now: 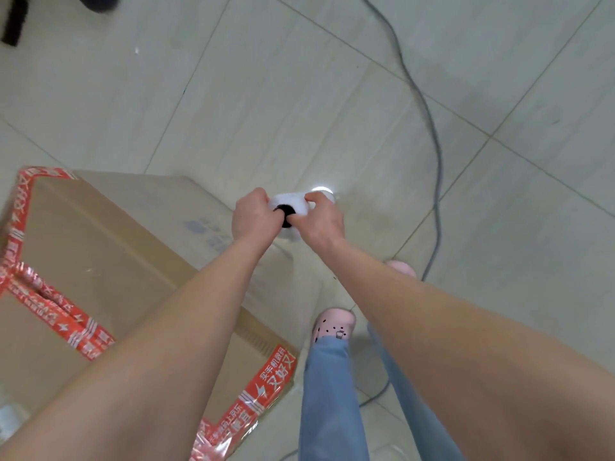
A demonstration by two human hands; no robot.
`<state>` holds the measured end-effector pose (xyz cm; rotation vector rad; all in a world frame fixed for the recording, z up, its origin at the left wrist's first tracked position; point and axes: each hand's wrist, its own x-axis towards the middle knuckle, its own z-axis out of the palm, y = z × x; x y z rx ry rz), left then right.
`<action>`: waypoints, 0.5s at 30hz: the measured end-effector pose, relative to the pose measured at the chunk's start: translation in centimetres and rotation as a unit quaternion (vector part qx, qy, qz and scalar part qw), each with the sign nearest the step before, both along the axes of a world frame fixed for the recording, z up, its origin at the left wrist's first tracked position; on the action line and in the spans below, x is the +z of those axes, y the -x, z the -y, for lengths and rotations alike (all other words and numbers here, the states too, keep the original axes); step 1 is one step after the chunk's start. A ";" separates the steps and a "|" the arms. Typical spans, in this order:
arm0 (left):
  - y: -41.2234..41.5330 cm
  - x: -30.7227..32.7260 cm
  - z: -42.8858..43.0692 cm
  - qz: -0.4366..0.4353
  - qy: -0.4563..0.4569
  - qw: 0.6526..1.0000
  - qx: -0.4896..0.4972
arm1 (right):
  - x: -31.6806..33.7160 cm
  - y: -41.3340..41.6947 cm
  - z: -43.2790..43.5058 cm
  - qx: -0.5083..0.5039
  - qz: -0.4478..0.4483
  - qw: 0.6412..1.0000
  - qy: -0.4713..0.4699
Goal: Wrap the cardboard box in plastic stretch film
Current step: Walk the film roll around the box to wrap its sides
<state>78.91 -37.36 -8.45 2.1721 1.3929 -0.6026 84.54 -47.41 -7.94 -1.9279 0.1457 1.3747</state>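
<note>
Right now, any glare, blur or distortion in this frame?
Head view: glare spot on the pale tiled floor just beyond the white roll of plastic stretch film; wide-angle distortion stretches the forearms; the black strip at top left is blurred.

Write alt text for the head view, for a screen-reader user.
Seen from above, the left hand and right hand grip a white stretch film roll beside the cardboard box on a tiled floor. Red printed tape seals the box's edges; a grey cable runs across the floor to the right.

tiled floor (266,94), cardboard box (100,247), grey cable (432,134)
</note>
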 end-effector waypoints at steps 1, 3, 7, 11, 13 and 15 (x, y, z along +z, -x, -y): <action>0.2 -0.1 -0.5 0.008 0.010 0.999 0.047 | 0.0 0.0 -0.7 0.003 0.007 1.000 -0.004; 0.5 -0.2 -1.0 0.022 0.043 0.989 0.138 | -0.1 -0.3 -1.8 0.012 0.023 1.000 -0.007; 0.3 -0.1 -1.4 -0.013 0.047 0.996 0.071 | 0.2 -1.3 -2.9 0.043 0.031 0.999 0.002; -1.3 0.6 -1.4 -0.023 -0.001 0.987 -0.161 | 0.7 -2.1 -3.0 0.073 0.037 0.997 0.008; -1.9 0.7 -1.5 -0.043 -0.001 0.973 -0.226 | 0.6 -2.3 -3.1 0.081 0.044 0.996 0.015; -2.5 0.8 -1.7 -0.065 0.003 0.971 -0.229 | 0.4 -2.5 -3.1 0.090 0.034 0.995 0.015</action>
